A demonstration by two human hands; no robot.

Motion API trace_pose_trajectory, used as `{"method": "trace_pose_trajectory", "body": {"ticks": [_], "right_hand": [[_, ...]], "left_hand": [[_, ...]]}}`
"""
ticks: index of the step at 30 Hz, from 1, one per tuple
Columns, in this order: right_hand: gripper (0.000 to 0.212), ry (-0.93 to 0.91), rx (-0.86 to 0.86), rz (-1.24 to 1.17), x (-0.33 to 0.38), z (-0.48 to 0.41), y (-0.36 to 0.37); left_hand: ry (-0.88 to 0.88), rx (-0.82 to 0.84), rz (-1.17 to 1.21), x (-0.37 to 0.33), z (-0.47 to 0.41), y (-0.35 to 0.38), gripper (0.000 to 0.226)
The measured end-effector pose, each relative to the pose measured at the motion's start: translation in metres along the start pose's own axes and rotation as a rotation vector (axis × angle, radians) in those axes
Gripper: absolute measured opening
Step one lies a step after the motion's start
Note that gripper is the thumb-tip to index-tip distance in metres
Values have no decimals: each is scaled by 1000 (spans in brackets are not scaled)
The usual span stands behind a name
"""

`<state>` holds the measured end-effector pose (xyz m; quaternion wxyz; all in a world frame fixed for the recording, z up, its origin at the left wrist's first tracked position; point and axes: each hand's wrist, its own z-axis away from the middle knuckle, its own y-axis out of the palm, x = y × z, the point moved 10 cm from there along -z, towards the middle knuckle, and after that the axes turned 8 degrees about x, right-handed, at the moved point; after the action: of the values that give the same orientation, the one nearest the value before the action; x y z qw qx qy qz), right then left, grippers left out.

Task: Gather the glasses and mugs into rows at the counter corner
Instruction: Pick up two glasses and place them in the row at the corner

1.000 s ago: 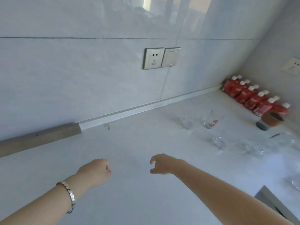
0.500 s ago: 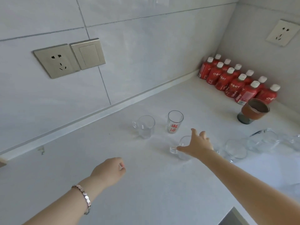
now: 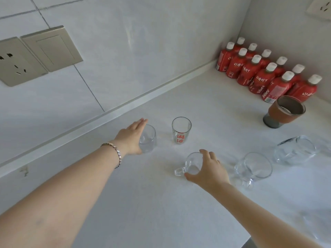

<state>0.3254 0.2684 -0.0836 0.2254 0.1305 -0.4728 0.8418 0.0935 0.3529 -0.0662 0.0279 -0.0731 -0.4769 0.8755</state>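
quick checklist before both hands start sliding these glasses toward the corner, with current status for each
1. Left hand on the clear glass: not ok, the palm is against its side and the fingers are straight, not wrapped.
2. Right hand on the small handled mug: ok, fingers curl over its rim, thumb at the near side.
3. Printed glass upright and free: ok, it stands untouched between the hands.
4. Room at the corner: ok, bare counter in front of the red bottles.
5. Other clear mugs clear of the right arm: ok, they sit apart to its right.
6. Glasses empty: cannot tell.
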Motion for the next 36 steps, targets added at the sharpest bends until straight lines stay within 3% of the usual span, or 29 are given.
{"method": "trace_pose_trajectory", "body": {"ticks": [3,7,17,25,30,36], "right_hand": [[97,-60,46,-1,-1,7,0],[93,-128,45,33,2,16,-3],[90,-343,157,161,80,47,30],[91,-654,283,358,226,108,130],[91,-791,355,418,319,168,215],[91,-831,353,440,417,230,316]], "left_hand": [[-4,54,75,-3,-15,8,99],[-104,-41,156,4,3,9,86],[-362,-273,685,63,161,81,82],[-643,-396,728,186,301,118,100],[-831,-441,730,290,402,153,69],[-955,-449,713,428,501,191,70]]}}
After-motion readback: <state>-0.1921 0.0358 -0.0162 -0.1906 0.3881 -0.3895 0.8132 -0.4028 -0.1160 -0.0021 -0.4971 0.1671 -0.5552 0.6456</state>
